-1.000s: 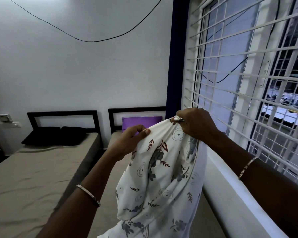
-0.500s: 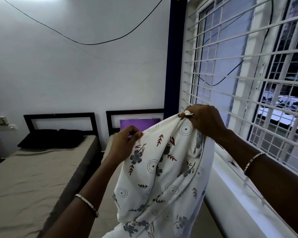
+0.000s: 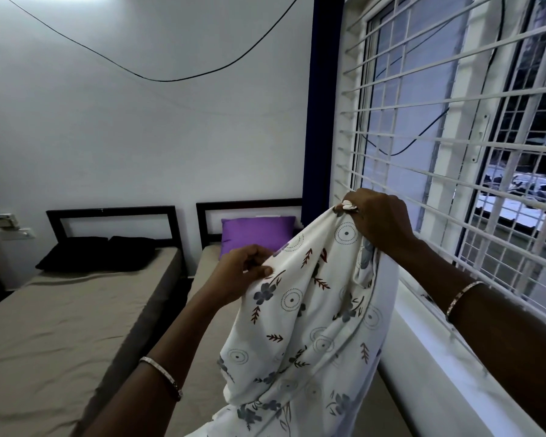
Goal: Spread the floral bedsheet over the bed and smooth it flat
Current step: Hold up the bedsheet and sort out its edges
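The white floral bedsheet (image 3: 300, 335) hangs bunched in the air in front of me, over the right-hand bed (image 3: 207, 257). My right hand (image 3: 380, 220) grips its top edge up high, close to the window grille. My left hand (image 3: 237, 274) pinches the same edge lower and to the left. The sheet drops in folds out of the bottom of the frame and hides most of that bed. A purple pillow (image 3: 256, 233) lies at the bed's head.
A second bed (image 3: 54, 329) with a beige cover and black pillows (image 3: 95, 257) stands to the left, across a narrow gap. The barred window (image 3: 454, 152) and its white sill (image 3: 438, 367) run along the right. A dark blue curtain (image 3: 320, 105) hangs in the corner.
My hands have drawn apart along the sheet's edge, the right hand staying high by the window, and more of the sheet is opened between them. The view has tilted up slightly.
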### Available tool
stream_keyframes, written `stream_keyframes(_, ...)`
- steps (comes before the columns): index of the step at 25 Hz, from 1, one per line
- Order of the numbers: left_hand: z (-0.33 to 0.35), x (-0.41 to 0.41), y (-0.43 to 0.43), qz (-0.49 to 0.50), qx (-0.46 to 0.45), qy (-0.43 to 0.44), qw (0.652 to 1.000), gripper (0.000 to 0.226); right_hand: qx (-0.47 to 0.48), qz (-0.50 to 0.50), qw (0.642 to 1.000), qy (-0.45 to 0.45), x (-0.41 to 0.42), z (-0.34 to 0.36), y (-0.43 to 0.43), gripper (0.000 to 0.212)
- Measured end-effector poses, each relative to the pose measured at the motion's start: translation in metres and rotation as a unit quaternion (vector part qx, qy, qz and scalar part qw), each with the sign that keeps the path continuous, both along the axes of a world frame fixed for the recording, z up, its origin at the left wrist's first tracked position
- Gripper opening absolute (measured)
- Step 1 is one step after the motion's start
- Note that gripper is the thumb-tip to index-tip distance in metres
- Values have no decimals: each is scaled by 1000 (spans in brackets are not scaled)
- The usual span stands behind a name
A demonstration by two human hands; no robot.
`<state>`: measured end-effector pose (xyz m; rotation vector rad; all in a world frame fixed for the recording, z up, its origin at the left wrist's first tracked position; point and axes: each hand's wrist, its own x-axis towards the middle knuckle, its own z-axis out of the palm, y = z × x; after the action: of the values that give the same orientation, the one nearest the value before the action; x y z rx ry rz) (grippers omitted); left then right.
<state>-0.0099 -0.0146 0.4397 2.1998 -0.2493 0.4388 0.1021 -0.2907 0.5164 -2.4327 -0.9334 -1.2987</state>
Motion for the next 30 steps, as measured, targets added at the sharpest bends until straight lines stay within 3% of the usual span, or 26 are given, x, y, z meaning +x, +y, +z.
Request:
stream_keyframes(3, -7, -3, 4, -6, -31, 53, 998, 10, 4, -23, 999, -23, 0, 0, 2, 9)
stream_keyframes(7, -3, -6, 2, 58, -15, 12, 998, 14, -6, -20, 1000, -16, 3, -2, 2, 9)
stream_keyframes(11, 3, -10, 2, 6, -102, 47, 994, 28, -1, -22, 999, -23, 5, -1, 0, 8)
stream_keyframes(14, 4, -11, 3, -18, -129, 80, 988, 20, 3, -26, 999, -21, 5, -1, 0, 9)
stream_keyframes(19, 6, -7, 6, 11, -62, 77, 995, 4, 6, -16, 1000, -12, 7, -2, 0, 6)
stream_keyframes(23, 15, -3, 11, 52, 71, 54, 995, 14, -7, 1, 1000, -11, 9, -8, -5, 9)
stream_keyframes(25, 17, -1, 8, 75, 85, 37, 993, 10, -5, -8, 1000, 4, 10, -11, -5, 11)
stream_keyframes(30, 27, 11, -11, 118, 84, 8, 989, 17, 33, -186, 977, 97, -1, -12, 8, 18)
